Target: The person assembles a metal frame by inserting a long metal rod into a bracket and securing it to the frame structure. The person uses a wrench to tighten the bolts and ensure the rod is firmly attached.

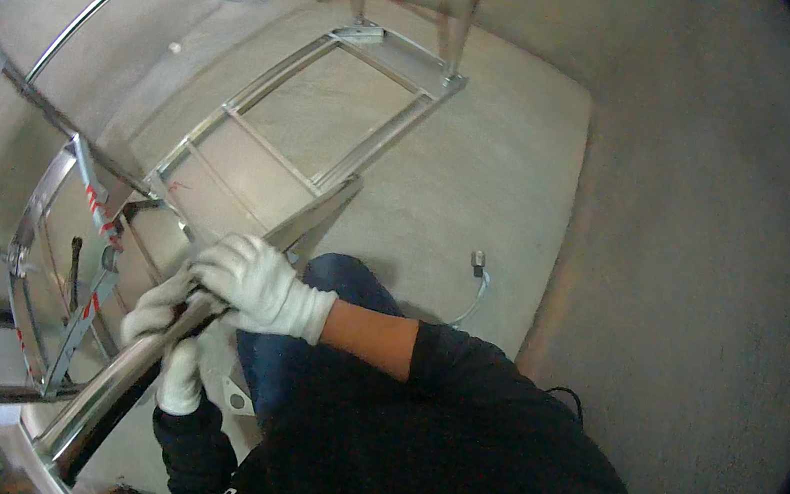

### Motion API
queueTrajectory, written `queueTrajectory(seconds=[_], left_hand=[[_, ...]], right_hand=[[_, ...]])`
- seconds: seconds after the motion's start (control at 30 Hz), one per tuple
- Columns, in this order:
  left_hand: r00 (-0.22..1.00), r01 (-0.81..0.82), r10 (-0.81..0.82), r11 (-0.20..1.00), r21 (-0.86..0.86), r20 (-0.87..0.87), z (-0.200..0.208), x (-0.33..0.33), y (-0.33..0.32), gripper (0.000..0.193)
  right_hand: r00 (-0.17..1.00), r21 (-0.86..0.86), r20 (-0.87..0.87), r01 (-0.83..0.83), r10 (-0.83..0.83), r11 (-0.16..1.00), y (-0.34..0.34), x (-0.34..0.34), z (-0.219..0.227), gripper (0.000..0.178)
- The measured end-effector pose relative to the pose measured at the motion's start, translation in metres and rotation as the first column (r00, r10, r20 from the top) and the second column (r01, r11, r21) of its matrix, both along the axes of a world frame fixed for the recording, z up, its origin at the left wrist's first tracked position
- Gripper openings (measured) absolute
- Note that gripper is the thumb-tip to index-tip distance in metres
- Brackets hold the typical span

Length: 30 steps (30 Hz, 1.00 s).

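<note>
- Ladder-like metal frame [258,142] across the upper centre, over the pale floor [518,163]. Crossbars meet the side rails, and posts rise from its far end; I judge this part put together, though whether every joint is fixed I can't tell.
- Curved rail [111,5], bright, upper left, running down to a darker bar. Looks in place.
- Marked metal strips [100,206], left of frame, red patches on them, among the bars; seem mounted, or at least set there.
- Metal tube [115,385], my work in hand: slanting from lower left to centre. Hands hide its upper part; can't tell whether that end is joined to anything. By my judgement, this is the unfinished spot.
- My right hand [253,288], white-gloved, centre: fingers curled down over the tube, tips hidden, tightness unclear.
- My left hand [159,310], gloved too, just left of it: fingers closed around the tube.
- Cord with metal connector [478,259], right of centre on the floor, well apart from my hands, untouched.
</note>
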<state>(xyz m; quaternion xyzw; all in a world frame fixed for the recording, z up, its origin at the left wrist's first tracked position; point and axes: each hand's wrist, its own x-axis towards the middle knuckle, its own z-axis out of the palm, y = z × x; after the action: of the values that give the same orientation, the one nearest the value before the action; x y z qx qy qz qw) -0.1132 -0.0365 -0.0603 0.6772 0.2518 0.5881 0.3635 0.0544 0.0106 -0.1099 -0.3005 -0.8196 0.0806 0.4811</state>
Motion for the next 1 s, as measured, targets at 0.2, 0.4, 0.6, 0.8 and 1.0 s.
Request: queueTrajectory(seconds=[0.2,0.4,0.6,0.8,1.0], left_hand=[[0.952,-0.299,0.295,0.953,0.047,0.079,0.044,-0.039,-0.021,0.027],[0.835,-0.55,0.55,0.835,-0.007,-0.034,0.161,-0.033,-0.092,0.009],[0.556,-0.808,0.727,0.587,-0.054,-0.403,0.144,-0.075,-0.094,0.028],[0.367,-0.716,0.239,0.69,-0.109,-0.899,0.055,-0.009,-0.044,0.036],[0.341,-0.627,0.217,0.777,-0.05,-0.915,-0.02,-0.02,-0.052,0.043]], right_hand=[[0.958,-0.493,0.123,0.286,-0.26,0.821,0.004,0.112,-0.065,0.046],[0.321,-0.457,0.778,0.879,-0.54,-0.137,-0.037,0.31,-0.238,0.049],[0.357,-0.431,0.861,0.891,-0.361,-0.146,-0.046,0.322,-0.306,0.04],[0.35,-0.383,0.828,0.924,-0.438,0.014,-0.035,0.344,-0.315,0.034],[0.587,-0.881,-0.426,-0.096,-0.689,0.463,0.009,0.269,-0.122,0.03]])
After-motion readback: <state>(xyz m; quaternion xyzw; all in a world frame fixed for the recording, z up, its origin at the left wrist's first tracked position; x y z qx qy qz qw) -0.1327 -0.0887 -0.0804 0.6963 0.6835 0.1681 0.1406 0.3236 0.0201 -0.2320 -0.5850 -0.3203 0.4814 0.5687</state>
